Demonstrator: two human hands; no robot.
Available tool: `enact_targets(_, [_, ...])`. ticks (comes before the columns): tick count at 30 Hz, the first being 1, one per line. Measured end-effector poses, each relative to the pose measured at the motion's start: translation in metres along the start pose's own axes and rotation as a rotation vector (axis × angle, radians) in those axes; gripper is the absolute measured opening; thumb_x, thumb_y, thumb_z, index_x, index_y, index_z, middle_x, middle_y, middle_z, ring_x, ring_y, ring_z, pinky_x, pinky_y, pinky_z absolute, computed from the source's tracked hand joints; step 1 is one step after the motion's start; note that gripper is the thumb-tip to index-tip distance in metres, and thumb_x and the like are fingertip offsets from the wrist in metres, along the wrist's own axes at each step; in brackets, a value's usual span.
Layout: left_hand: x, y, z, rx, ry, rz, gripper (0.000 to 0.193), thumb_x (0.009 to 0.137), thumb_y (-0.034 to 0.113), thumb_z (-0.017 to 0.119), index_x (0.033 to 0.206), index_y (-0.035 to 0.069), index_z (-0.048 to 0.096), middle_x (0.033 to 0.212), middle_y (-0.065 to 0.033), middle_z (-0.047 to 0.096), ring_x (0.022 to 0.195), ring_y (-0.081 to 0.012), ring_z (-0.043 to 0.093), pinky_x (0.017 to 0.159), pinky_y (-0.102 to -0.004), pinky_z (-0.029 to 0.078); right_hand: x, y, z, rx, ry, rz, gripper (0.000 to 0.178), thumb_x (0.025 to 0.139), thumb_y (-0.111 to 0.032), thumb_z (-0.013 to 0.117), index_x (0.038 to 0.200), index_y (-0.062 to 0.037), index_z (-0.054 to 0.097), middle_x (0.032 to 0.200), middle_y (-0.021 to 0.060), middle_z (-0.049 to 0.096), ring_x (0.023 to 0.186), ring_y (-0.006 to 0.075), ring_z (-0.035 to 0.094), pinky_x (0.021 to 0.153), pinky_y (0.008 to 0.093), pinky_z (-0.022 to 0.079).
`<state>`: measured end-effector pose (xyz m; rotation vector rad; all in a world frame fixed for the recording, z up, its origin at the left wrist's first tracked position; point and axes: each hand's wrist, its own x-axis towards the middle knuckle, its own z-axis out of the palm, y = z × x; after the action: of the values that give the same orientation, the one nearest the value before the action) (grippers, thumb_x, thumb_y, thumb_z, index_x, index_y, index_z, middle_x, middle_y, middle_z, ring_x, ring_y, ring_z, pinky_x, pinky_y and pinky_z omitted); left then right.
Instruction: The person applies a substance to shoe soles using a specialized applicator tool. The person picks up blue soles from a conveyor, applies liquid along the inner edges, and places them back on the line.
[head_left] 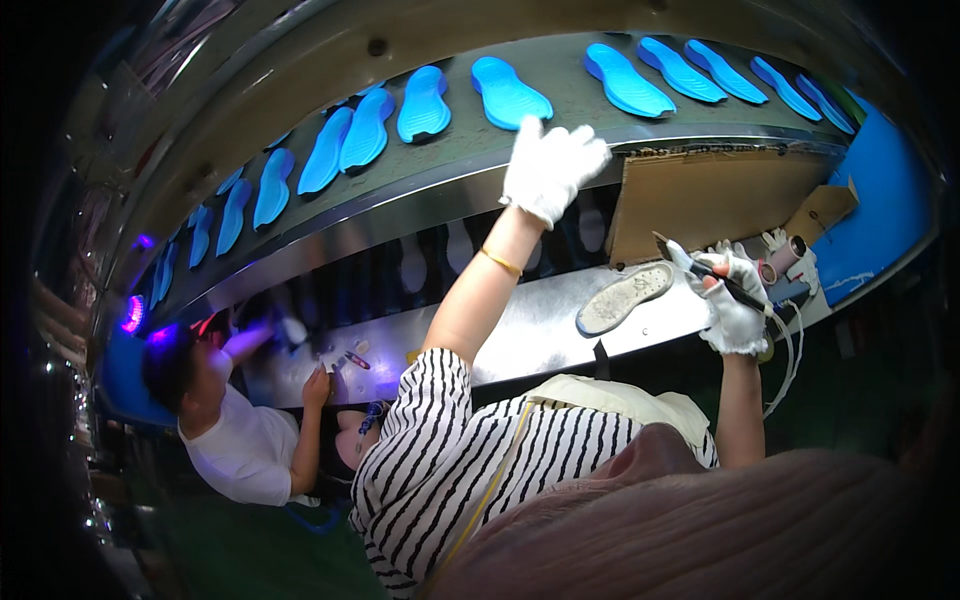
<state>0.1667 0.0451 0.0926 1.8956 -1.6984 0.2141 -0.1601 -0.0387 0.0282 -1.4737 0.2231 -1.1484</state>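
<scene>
My left hand (552,172), in a white glove, reaches up over the metal edge of a conveyor belt. Its fingers look apart, and one fingertip meets or overlaps the near end of a blue shoe sole (510,94); the glare hides whether they touch. In my right hand (738,310), gloved with bare fingertips showing, is a brush (672,249) with a black handle, bristles pointing left. Thin white tubes (797,345) hang by that hand. A grey shoe sole (627,298) lies flat on the metal ledge (530,325), left of my right hand.
More blue soles (628,80) line the dark green belt (455,150). A cardboard sheet (710,200) leans below its edge. A spool (790,250) and gloves sit at the ledge's right end. Pale soles (412,262) stand in the shadow underneath. At left, a co-worker (240,440) works at the same ledge.
</scene>
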Motion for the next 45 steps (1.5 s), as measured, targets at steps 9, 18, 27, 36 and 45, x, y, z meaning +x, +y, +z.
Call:
enact_targets(9, [-0.053,-0.124,-0.12,0.433,0.373,0.063,0.049,0.086,0.029,0.07,0.129,0.01,0.06,0.128,-0.0123,0.062,0.12,-0.0335,0.056,0.103,-0.0452,0.041,-0.013,0.001,0.001,-0.024,0.046,0.065,0.019,0.087,0.001,0.072,0.101,-0.0046,0.061,0.11,0.0149,0.068,0.09,0.0159,0.065,0.083,0.029,0.052])
enact_targets(18, [-0.117,-0.239,-0.194,0.666,-0.17,-0.894,0.086,0.086,0.08,0.037,0.152,0.025,0.039,0.161,0.0013,0.031,0.145,-0.0323,0.032,0.117,-0.0618,0.017,-0.021,0.018,0.042,0.045,0.051,0.17,0.019,0.086,0.006,0.07,0.101,-0.0034,0.062,0.105,0.0095,0.066,0.089,0.013,0.062,0.082,0.0266,0.05])
enact_targets(27, [-0.062,-0.195,-0.119,0.511,0.06,-0.015,0.05,0.088,0.036,0.064,0.133,0.015,0.057,0.134,-0.0113,0.057,0.129,-0.0308,0.048,0.109,-0.0533,0.036,-0.019,0.012,0.063,-0.226,-0.098,0.102,0.02,0.087,0.004,0.069,0.101,-0.0043,0.058,0.103,0.0083,0.066,0.094,0.0136,0.063,0.083,0.0291,0.053])
enact_targets(36, [-0.079,-0.113,-0.098,0.245,0.446,-0.012,0.015,0.081,0.019,0.076,0.092,0.011,0.071,0.09,-0.0107,0.067,0.088,-0.0305,0.064,0.08,-0.0401,0.051,-0.019,0.006,0.046,-0.249,-0.039,0.254,0.025,0.085,0.002,0.071,0.107,-0.0026,0.061,0.1,0.0058,0.069,0.091,0.0117,0.066,0.082,0.0261,0.055])
enact_targets(45, [-0.081,-0.032,-0.157,-0.882,0.711,0.458,0.035,0.104,0.025,0.037,0.089,0.001,0.057,0.088,-0.0108,0.053,0.079,-0.0184,0.052,0.072,-0.0313,0.047,-0.008,0.024,0.007,0.061,0.068,0.42,0.022,0.086,0.0,0.069,0.106,-0.002,0.06,0.1,0.006,0.068,0.094,0.0129,0.066,0.085,0.0283,0.054])
